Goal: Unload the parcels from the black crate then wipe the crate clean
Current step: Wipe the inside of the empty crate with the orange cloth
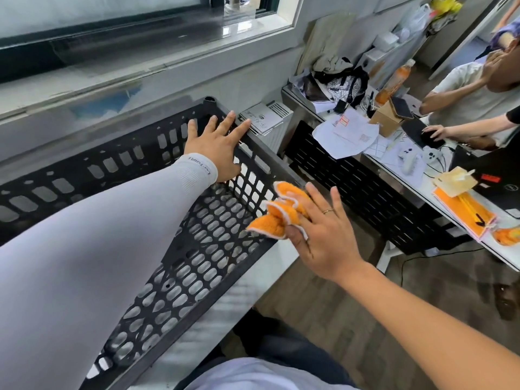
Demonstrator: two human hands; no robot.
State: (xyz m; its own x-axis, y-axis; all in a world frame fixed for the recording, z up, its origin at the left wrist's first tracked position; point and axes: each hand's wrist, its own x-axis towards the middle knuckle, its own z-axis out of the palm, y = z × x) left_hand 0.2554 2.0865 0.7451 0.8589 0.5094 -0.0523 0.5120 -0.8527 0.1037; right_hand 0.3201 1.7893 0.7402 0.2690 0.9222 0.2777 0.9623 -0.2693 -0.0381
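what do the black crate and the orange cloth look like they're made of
Black crate: likely moulded plastic, matt, judging by its uniform perforated lattice walls. Orange cloth: soft, fluffy fabric with a white edge, probably microfibre, bunched in the right hand.

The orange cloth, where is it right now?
The orange cloth is bunched in the right hand, held over the near right edge of the black crate, while the left hand rests on the crate's far right corner.
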